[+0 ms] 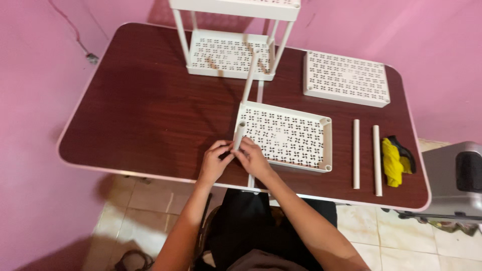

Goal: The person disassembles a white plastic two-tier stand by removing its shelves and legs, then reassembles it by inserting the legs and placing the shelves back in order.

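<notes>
Pink walls ring the dark wood counter (140, 110). I see both hands at its near edge: my left hand (215, 161) and right hand (253, 158), each grip pinching the upright white tube (239, 135) at the near-left corner of the perforated white tray (286, 136). Two loose tubes (366, 159) lie right, beside a yellow cloth (393, 161).

Two-tier white rack (232, 30) at table's (140, 110) far edge, spare perforated tray (346, 78) far-right, two loose tubes (365, 158), yellow cloth (394, 161) near right edge.
</notes>
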